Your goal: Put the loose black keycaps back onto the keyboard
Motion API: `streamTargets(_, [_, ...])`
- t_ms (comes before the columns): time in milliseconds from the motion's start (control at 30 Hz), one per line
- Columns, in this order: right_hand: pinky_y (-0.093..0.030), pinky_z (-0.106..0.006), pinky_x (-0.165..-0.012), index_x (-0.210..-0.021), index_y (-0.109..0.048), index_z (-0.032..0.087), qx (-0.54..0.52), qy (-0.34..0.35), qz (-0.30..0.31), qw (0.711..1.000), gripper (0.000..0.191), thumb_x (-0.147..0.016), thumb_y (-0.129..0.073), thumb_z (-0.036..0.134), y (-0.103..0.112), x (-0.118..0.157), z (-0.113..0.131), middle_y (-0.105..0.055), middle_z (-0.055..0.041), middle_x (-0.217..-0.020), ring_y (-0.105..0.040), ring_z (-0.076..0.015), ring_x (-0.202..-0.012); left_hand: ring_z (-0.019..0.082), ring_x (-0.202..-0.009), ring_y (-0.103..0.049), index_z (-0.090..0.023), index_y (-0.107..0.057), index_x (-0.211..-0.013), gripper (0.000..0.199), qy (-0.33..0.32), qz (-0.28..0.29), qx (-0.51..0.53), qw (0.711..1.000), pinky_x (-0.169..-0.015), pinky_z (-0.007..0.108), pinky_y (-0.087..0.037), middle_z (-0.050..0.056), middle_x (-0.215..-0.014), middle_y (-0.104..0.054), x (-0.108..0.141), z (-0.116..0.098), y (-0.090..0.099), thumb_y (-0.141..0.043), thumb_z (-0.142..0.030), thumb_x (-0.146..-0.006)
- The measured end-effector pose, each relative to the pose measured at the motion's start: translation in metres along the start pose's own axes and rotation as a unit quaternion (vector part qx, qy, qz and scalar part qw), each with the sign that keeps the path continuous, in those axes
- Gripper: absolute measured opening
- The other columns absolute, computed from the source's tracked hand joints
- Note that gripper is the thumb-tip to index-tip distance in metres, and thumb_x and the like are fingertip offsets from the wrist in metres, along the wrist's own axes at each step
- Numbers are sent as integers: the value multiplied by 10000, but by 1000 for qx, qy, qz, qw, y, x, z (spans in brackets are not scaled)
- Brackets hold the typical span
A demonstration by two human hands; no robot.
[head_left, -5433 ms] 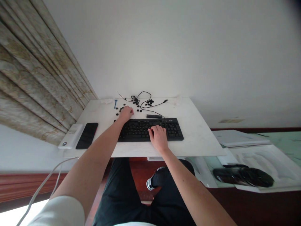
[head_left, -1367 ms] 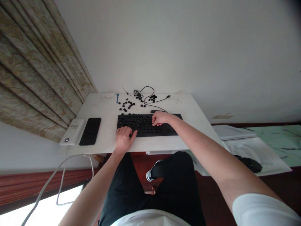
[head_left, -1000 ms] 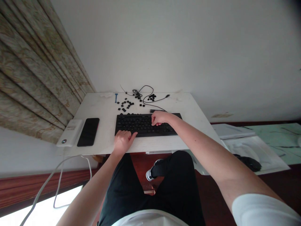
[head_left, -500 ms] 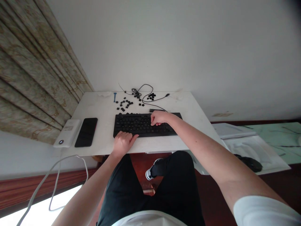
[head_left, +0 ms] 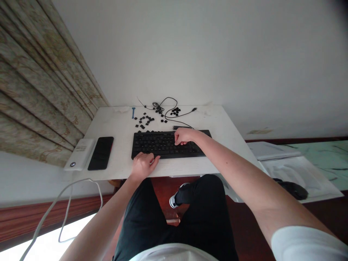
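Observation:
A black keyboard (head_left: 163, 150) lies near the front edge of the white table. My left hand (head_left: 143, 165) rests at its front left edge, fingers curled over the rim and thumb pointing right. Over the keys right of centre, my right hand (head_left: 184, 136) is closed in a pinch; whatever its fingertips hold, if anything, is hidden. Loose black keycaps (head_left: 148, 119) are scattered behind the keyboard on the left, and another small group (head_left: 176, 111) sits further right beside the black cable (head_left: 174, 117). A blue tool (head_left: 133, 112) lies behind at the left.
On the table (head_left: 122, 139) at the left are a black phone (head_left: 100, 153) and a white box-like device (head_left: 79, 154). A dark thin object (head_left: 182, 127) lies just behind the keyboard. At the right, a black mouse (head_left: 293, 190) is on a lower white surface. A pale cable (head_left: 51, 204) hangs at the left.
The view has shifted very slightly. Both hands keep nearly the same places on the keyboard.

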State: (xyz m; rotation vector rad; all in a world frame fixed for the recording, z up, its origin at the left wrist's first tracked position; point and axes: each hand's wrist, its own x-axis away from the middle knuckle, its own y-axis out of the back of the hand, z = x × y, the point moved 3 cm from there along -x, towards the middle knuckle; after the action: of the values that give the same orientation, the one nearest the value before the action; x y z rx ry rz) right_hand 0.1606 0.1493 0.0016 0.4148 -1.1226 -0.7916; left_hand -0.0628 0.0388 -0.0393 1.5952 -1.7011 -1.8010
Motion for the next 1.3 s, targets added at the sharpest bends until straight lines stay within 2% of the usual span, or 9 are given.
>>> streamTargets(233, [-473, -226, -583, -867, -775, 130, 72, 19, -14, 997, 202, -698, -807, 236, 5, 1, 2, -714, -48, -665, -646, -150, -629, 148, -508, -514, -210, -500, -597, 412, 19, 13, -4, 1000, -620, 307, -367, -5, -525, -554, 0, 2, -2, -497, -373, -975])
streamTargets(500, [-459, -243, -628, -897, -798, 127, 79, 57, -26, 995, 254, -676, -784, 251, 8, 5, 3, -744, -61, -735, -667, -173, -683, 153, -523, -539, -211, -514, -608, 389, 24, 24, -4, 999, -628, 307, -375, 5, -538, -577, 0, 2, 0, -493, -350, -971])
streamTargets(833, [-466, -241, -664, -944, -803, 158, 103, 104, -47, 988, 222, -745, -717, 209, 7, 19, 4, -768, -60, -836, -678, -174, -738, 160, -531, -541, -214, -517, -613, 384, 26, 25, -12, 999, -630, 309, -378, 5, -535, -575, -1, 2, 0, -489, -346, -972])
streamTargets(933, [-467, -234, -689, -919, -802, 168, 120, 126, -71, 982, 197, -734, -743, 202, 5, 21, 5, -770, -58, -880, -680, -178, -792, 160, -529, -540, -216, -513, -612, 381, 25, 26, -9, 999, -627, 310, -376, 3, -533, -575, -1, 2, 0, -490, -345, -971])
streamTargets(1033, [-466, -239, -683, -869, -798, 172, 132, 134, -86, 978, 146, -736, -760, 221, 1, 22, 5, -764, -55, -839, -678, -182, -781, 160, -531, -542, -216, -515, -614, 376, 28, 29, -4, 999, -629, 312, -376, 4, -539, -582, -1, 3, 0, -493, -342, -968])
streamTargets(1300, [-471, -209, -726, -886, -793, 168, 79, 152, -117, 978, 146, -745, -756, 170, -5, 20, 3, -767, -51, -852, -687, -156, -790, 157, -538, -548, -215, -528, -616, 373, 36, 32, 3, 999, -638, 313, -383, 4, -543, -582, 0, 3, 0, -490, -342, -965])
